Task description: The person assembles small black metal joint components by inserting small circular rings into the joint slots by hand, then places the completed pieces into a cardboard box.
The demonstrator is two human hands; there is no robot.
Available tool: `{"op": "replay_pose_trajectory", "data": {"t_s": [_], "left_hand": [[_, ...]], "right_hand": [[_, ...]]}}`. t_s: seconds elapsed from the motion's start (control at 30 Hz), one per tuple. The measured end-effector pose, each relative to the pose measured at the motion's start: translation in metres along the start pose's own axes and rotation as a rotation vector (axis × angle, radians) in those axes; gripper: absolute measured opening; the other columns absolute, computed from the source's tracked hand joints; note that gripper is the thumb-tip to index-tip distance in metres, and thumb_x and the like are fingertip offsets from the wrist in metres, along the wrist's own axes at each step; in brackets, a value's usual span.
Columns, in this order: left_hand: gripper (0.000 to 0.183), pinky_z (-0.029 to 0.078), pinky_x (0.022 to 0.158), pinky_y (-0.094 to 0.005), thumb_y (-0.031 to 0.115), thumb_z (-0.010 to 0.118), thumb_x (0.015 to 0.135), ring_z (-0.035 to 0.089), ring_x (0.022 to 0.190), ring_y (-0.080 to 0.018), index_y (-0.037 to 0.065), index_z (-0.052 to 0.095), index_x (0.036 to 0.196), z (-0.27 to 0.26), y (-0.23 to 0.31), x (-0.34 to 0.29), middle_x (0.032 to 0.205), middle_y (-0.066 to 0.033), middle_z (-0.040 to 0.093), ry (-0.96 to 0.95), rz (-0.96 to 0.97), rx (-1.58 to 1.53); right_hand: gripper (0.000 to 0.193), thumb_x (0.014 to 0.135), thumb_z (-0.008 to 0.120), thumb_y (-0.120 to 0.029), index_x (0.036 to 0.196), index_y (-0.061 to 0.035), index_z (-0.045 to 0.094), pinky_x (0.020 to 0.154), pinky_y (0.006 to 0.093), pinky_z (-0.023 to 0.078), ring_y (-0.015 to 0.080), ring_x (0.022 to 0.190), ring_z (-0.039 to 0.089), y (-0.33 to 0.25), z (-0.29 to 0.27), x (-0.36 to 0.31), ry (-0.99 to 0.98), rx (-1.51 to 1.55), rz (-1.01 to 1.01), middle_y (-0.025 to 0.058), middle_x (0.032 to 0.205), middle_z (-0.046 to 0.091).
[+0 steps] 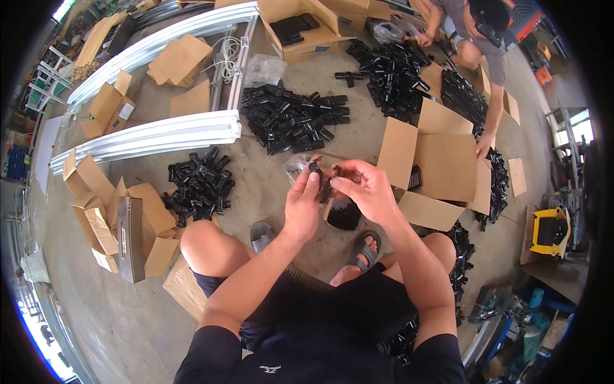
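Observation:
Both my hands are raised close together in front of my knees. Between the thumb and fingers of my left hand (303, 203) is a small black curved fitting (313, 167). My right hand (366, 191) pinches a small dark piece (336, 171) just beside it; its exact kind is too small to tell. Beneath the hands stands a small open box of tiny black parts (343, 215), partly hidden by my right hand. A clear plastic bag (296, 166) lies on the floor behind my left hand.
Piles of black fittings lie at the left (201, 185), ahead (291, 118) and far right (393, 77). An open cardboard box (446, 168) stands at my right. Long white metal rails (153, 137) lie far left. A co-worker's hand (486, 144) reaches down beyond the box.

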State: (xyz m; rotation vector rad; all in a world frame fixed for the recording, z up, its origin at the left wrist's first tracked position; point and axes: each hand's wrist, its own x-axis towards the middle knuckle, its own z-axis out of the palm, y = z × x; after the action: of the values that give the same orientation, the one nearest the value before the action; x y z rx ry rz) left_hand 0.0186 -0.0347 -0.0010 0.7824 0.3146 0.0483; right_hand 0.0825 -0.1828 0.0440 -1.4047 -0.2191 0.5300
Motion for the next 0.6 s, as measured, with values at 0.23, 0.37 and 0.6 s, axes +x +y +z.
{"op": "replay_pose_trajectory", "data": {"t_s": [0.23,0.37,0.6], "left_hand": [[0.041,0.048,0.107,-0.0324,0.005,0.06,0.103,0.06,0.12,-0.0152,-0.001,0.056,0.143,0.0,0.005,-0.005,0.132,-0.006,0.064,-0.131,0.057,0.233],[0.037,0.048,0.107,-0.0325,0.001,0.061,0.102,0.06,0.12,-0.0154,-0.002,0.059,0.139,0.001,0.013,-0.004,0.13,-0.0061,0.064,-0.224,0.066,0.282],[0.036,0.05,0.104,-0.032,-0.002,0.066,0.098,0.061,0.119,-0.0171,-0.005,0.063,0.133,0.006,0.027,-0.007,0.123,-0.0068,0.064,-0.282,0.151,0.435]], "right_hand": [[0.028,0.094,0.076,-0.006,0.119,0.0043,0.067,0.074,0.0254,0.058,0.0093,0.085,0.067,-0.005,0.002,-0.005,0.069,-0.069,-0.102,0.0051,0.1,0.071],[0.031,0.093,0.076,-0.004,0.121,0.0035,0.066,0.073,0.0252,0.058,0.0106,0.088,0.067,-0.005,-0.002,-0.008,0.053,-0.142,-0.253,0.0068,0.105,0.068],[0.034,0.09,0.076,-0.004,0.122,0.0035,0.066,0.07,0.0261,0.058,0.0134,0.088,0.069,-0.01,-0.005,-0.012,0.019,-0.27,-0.422,0.0104,0.106,0.066]]}}
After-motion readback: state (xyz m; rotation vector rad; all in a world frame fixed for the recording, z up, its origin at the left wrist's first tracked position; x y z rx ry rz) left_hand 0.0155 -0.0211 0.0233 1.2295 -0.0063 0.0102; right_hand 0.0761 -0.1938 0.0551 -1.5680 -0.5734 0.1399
